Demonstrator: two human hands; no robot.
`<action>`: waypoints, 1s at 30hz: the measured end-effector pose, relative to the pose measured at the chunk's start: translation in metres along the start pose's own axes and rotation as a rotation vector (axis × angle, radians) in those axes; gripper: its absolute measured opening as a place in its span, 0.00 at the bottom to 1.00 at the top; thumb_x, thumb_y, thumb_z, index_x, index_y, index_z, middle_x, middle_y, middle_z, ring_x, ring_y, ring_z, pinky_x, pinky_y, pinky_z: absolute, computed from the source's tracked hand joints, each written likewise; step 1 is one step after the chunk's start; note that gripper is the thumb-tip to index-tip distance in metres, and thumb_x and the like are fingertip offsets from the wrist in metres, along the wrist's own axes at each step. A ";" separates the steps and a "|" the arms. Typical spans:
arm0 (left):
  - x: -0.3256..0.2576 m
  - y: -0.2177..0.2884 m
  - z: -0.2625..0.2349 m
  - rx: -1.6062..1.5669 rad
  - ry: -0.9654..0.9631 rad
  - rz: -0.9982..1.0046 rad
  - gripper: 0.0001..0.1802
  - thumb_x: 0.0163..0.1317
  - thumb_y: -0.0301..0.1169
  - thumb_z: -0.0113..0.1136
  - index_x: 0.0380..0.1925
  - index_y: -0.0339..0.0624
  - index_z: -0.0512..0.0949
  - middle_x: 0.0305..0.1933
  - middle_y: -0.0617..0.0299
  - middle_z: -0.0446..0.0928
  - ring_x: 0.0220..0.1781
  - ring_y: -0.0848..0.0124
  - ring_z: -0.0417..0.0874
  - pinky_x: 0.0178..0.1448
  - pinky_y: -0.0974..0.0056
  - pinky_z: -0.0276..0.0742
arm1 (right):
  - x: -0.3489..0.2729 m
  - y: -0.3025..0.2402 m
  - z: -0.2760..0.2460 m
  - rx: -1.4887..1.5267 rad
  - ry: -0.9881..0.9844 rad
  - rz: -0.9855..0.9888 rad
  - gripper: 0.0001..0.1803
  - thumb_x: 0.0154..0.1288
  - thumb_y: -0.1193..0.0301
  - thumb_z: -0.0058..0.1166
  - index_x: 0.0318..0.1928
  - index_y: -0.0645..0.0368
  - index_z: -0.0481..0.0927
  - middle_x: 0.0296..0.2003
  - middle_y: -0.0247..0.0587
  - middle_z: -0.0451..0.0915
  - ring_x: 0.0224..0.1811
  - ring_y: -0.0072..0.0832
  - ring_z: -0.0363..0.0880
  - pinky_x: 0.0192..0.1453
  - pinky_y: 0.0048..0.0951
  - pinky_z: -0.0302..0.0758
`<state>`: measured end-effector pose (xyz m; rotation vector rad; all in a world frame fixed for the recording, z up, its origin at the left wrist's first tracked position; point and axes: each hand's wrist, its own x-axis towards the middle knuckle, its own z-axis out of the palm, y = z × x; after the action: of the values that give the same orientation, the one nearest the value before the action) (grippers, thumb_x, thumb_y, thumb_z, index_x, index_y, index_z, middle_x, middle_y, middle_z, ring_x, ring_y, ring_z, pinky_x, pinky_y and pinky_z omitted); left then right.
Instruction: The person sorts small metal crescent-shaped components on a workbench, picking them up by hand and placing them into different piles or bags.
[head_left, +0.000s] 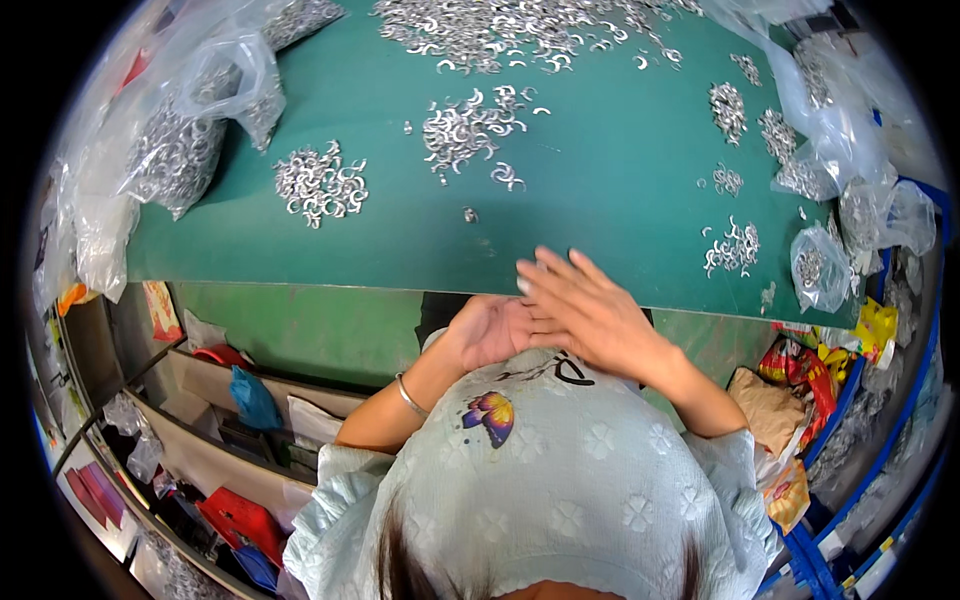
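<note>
My left hand [492, 331] is held palm up just off the near edge of the green table [400, 240], its fingers stretched toward the right. Over its fingertips lies my right hand [597, 318], back upward, with its fingers extended and apart; they reach to the table edge. Neither hand visibly holds anything, though the ends of the left fingers are hidden under the right hand. Ahead of them sits a tiny cluster of metal pieces [470, 214]. Farther off lies a loose pile of small silver crescent-shaped pieces [460, 132], with another pile [322, 184] to its left.
A large heap of crescent pieces [500, 28] covers the far side. Clear plastic bags of pieces [175, 150] stand at the left. Small piles [733, 248] and an opened plastic bag [818, 268] line the right. Below are a drawer unit [215, 430] and blue-framed shelving [880, 440].
</note>
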<state>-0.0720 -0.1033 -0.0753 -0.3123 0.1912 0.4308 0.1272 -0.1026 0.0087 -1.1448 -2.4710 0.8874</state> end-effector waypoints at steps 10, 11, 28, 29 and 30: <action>-0.013 -0.005 0.025 0.215 0.091 -0.041 0.27 0.74 0.40 0.40 0.60 0.26 0.66 0.59 0.44 0.73 0.65 0.50 0.72 0.72 0.49 0.64 | -0.002 -0.002 -0.004 0.508 0.438 0.115 0.11 0.57 0.86 0.55 0.42 0.68 0.82 0.41 0.49 0.81 0.45 0.41 0.80 0.50 0.37 0.76; -0.017 -0.005 0.040 0.299 0.098 -0.090 0.29 0.74 0.41 0.40 0.62 0.25 0.64 0.61 0.43 0.72 0.66 0.49 0.71 0.73 0.49 0.61 | -0.003 -0.002 -0.005 0.493 0.491 0.195 0.11 0.56 0.86 0.56 0.41 0.68 0.82 0.39 0.48 0.81 0.42 0.39 0.80 0.47 0.35 0.76; 0.012 0.010 0.107 -0.005 -0.135 0.229 0.42 0.74 0.55 0.32 0.70 0.26 0.49 0.71 0.44 0.60 0.74 0.57 0.58 0.72 0.53 0.57 | 0.022 -0.014 -0.026 -0.087 0.601 0.078 0.17 0.43 0.74 0.68 0.38 0.55 0.84 0.49 0.37 0.78 0.57 0.41 0.71 0.56 0.42 0.61; 0.012 0.011 0.105 0.027 -0.124 0.234 0.42 0.73 0.56 0.31 0.70 0.26 0.48 0.71 0.44 0.59 0.74 0.56 0.57 0.73 0.52 0.56 | 0.025 -0.016 -0.025 -0.056 0.611 0.075 0.16 0.43 0.74 0.68 0.38 0.54 0.84 0.49 0.37 0.78 0.57 0.41 0.71 0.56 0.43 0.61; 0.012 0.011 0.102 0.058 -0.113 0.240 0.43 0.73 0.57 0.31 0.70 0.26 0.48 0.72 0.43 0.58 0.75 0.56 0.56 0.74 0.52 0.55 | 0.027 -0.018 -0.023 -0.026 0.622 0.071 0.16 0.44 0.74 0.68 0.38 0.54 0.84 0.49 0.37 0.77 0.57 0.41 0.70 0.56 0.43 0.61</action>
<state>-0.0539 -0.0550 0.0140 -0.2074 0.1303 0.6775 0.1099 -0.0811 0.0383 -1.2840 -1.9448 0.4212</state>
